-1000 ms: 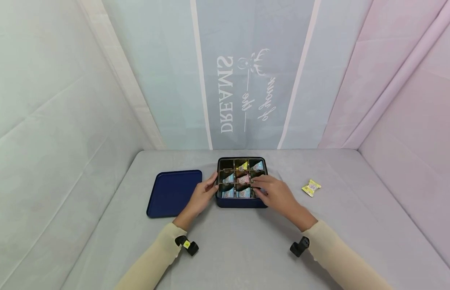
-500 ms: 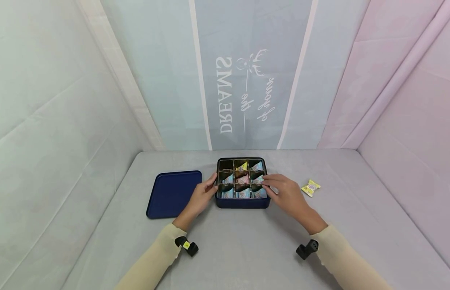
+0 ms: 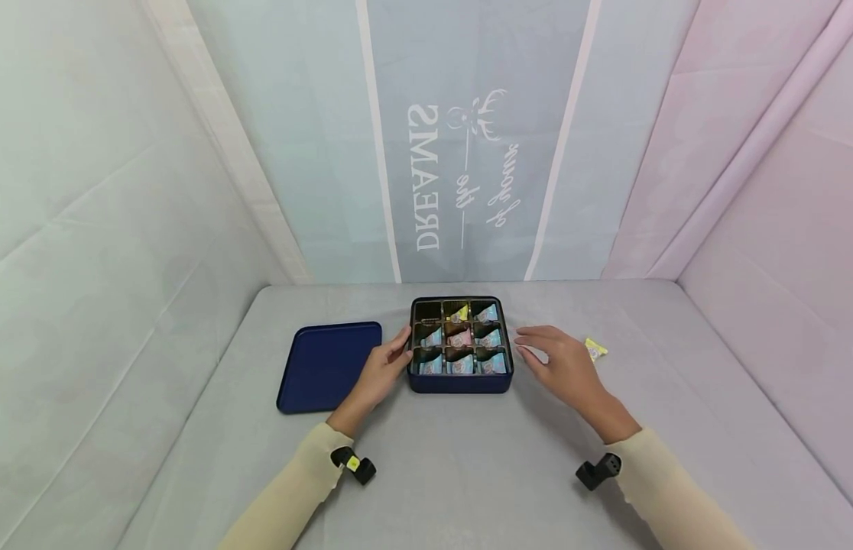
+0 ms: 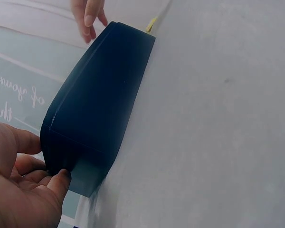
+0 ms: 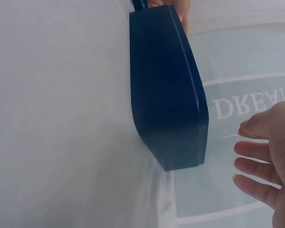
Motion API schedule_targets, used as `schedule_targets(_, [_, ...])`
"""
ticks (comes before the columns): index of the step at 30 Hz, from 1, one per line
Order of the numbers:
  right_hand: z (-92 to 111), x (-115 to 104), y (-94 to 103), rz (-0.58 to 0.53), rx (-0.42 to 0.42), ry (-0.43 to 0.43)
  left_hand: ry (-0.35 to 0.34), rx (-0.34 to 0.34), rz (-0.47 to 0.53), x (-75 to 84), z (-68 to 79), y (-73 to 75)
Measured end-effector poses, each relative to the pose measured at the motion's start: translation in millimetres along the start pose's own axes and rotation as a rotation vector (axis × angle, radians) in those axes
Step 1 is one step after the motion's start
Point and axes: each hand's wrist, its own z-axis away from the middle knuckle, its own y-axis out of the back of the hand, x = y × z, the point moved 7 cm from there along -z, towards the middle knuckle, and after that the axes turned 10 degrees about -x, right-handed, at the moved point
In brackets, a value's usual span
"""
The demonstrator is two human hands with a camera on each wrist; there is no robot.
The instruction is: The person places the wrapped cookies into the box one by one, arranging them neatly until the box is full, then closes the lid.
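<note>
A dark blue box (image 3: 461, 383) with a divided insert stands on the table. Small wrapped candies lie in its compartments, mostly blue (image 3: 493, 363), with a pink candy (image 3: 460, 337) in the centre and a yellow candy (image 3: 458, 314) at the back middle. No candy shows in the back left compartment. My left hand (image 3: 383, 370) rests its fingertips against the box's left side. Just off the right side, my right hand (image 3: 560, 367) has loosely bent, parted fingers and holds nothing. Behind it lies another yellow candy (image 3: 595, 349), partly hidden.
A dark blue lid (image 3: 330, 367) lies flat on the table left of the box, near my left wrist. The grey table (image 3: 461, 473) meets a printed cloth wall (image 3: 461, 183) at the back. Cloth walls also stand at both sides.
My right hand has drawn back rightward from over the right compartments, uncovering blue candies there. It now partly covers the loose yellow candy. My left hand has stayed at the box.
</note>
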Motion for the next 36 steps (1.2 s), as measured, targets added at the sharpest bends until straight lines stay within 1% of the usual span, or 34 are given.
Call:
schedule_targets(7, [7,14,5.1,0.005,0.02,-0.031,0.004,0.001,0.0,0.4,0.2,0.8])
schedule_targets(12, [10,23,8.9,0.026,0.008,-0.074,-0.004,0.012,0.0,0.9,-0.3,1.4])
schedule_targets(16, [12,30,11.1,0.046,-0.008,-0.109,0.011,0.0,-0.003,-0.4,-1.2,2.0])
schedule_targets(18, [14,33,12.2,0.051,-0.016,-0.126,0.018,-0.004,-0.002,-2.6,-2.2,2.4])
schedule_targets(20, [16,37,12.5,0.054,-0.027,-0.142,0.023,0.0,0.001,-11.5,-5.0,2.7])
schedule_targets(25, [21,46,13.2,0.045,-0.056,-0.177,0.013,0.036,0.01,-34.1,-11.8,3.1])
schedule_targets(31, [25,59,14.4,0.051,-0.08,-0.217,-0.004,0.063,0.02,-35.7,-12.0,3.6])
schedule_targets(36, [29,71,12.6,0.043,-0.124,-0.267,0.007,0.07,0.027,-35.1,-11.9,3.0])
